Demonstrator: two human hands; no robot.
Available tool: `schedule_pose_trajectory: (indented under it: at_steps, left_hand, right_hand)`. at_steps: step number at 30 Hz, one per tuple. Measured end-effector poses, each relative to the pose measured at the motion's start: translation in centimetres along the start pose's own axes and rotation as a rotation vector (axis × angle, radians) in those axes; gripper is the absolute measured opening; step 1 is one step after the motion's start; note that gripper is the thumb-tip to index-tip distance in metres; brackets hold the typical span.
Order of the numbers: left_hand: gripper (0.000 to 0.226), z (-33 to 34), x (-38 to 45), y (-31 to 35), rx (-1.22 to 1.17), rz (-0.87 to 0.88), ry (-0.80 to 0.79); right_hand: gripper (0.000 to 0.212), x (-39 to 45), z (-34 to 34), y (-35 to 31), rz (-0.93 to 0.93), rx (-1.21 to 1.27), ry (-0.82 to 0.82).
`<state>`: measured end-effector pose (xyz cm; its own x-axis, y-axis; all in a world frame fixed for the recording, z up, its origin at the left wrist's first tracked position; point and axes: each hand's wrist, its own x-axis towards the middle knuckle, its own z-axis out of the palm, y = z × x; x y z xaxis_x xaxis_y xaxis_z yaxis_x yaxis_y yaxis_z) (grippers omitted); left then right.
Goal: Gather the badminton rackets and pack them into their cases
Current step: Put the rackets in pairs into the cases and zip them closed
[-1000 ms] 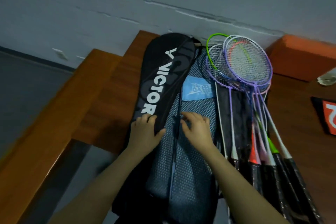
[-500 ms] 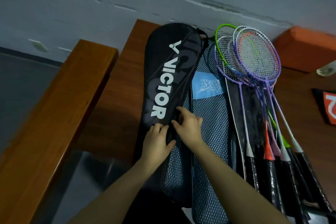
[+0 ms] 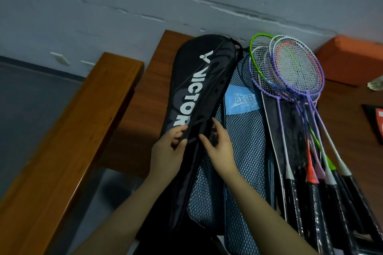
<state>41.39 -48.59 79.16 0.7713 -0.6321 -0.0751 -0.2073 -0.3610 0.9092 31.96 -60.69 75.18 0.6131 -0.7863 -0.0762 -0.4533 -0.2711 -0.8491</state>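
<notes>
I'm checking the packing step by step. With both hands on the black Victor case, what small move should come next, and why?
Probably spread the case's edge open. The left hand pinches the black Victor case at its edge, the right hand touches the same seam, and the rackets lie loose beside it, unpacked.

White "VICTOR" lettering with a logo runs along the black racket case [image 3: 199, 89].
</notes>
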Motion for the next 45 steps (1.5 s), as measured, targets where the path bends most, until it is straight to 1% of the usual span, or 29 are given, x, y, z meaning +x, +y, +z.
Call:
schedule_pose_trajectory:
  at_steps: [3, 5, 7, 11, 15, 17, 20, 25, 28, 30, 33, 37, 40, 43, 45]
  left_hand:
    - [0.032, -1.1, -0.4, 0.8, -0.054, 0.027, 0.041]
    - [0.032, -2.0, -0.6, 1.3, -0.05, 0.057, 0.068]
    - [0.033, -2.8, -0.5, 1.5, -0.014, 0.081, 0.067]
    - [0.04, -3.2, -0.6, 1.4, 0.077, 0.13, 0.027]
    - [0.04, -2.7, -0.5, 1.1, 0.041, 0.198, 0.11]
    - [0.042, -2.5, 0.4, 1.5, 0.031, 0.207, 0.114]
    - [0.048, -2.2, 2.9, 2.7, 0.064, 0.178, 0.119]
    - [0.05, -1.5, 6.7, 4.3, 0.07, 0.214, 0.089]
    - [0.045, -0.4, 6.4, 5.0, 0.048, 0.374, 0.066]
    - [0.042, 0.4, 5.7, 5.2, 0.007, 0.45, 0.075]
    - [0.04, 1.0, 4.8, 5.6, -0.016, 0.488, 0.107]
    - [0.04, 1.4, 4.4, 6.6, 0.003, 0.565, 0.122]
    - [0.042, 2.6, 4.6, 7.6, 0.04, 0.565, 0.114]
    - [0.044, 4.1, 4.9, 7.9, 0.092, 0.555, 0.124]
    - [0.044, 5.2, 5.0, 8.2, 0.099, 0.518, 0.128]
  right_hand:
    - [0.066, 0.4, 0.5, -1.5, 0.054, 0.124, -0.039]
    - [0.063, 0.8, 0.7, -2.5, 0.065, 0.171, -0.032]
    - [0.057, 0.8, 0.7, -3.6, 0.016, 0.18, -0.013]
    - [0.053, 0.6, 0.3, -5.9, -0.173, 0.12, 0.018]
    - [0.045, 0.7, -1.0, -7.3, -0.218, 0.09, 0.056]
    - [0.043, 0.4, -1.8, -7.4, -0.251, 0.051, 0.071]
    - [0.041, -0.4, -2.6, -7.2, -0.307, -0.001, 0.086]
    - [0.041, -1.2, -3.9, -6.7, -0.303, -0.058, 0.108]
    - [0.044, -0.9, -4.7, -6.2, -0.276, -0.089, 0.096]
    - [0.044, -0.5, -5.3, -5.6, -0.241, -0.106, 0.11]
    - [0.042, 0.1, -6.5, -5.2, -0.156, -0.03, 0.15]
    - [0.04, 0.9, -8.1, -5.1, -0.176, 0.034, 0.202]
    - [0.04, 1.8, -9.7, -4.7, -0.216, 0.018, 0.257]
    - [0.04, 2.5, -11.9, -3.2, -0.288, -0.089, 0.289]
    - [0.039, 2.9, -13.4, -1.9, -0.276, -0.12, 0.292]
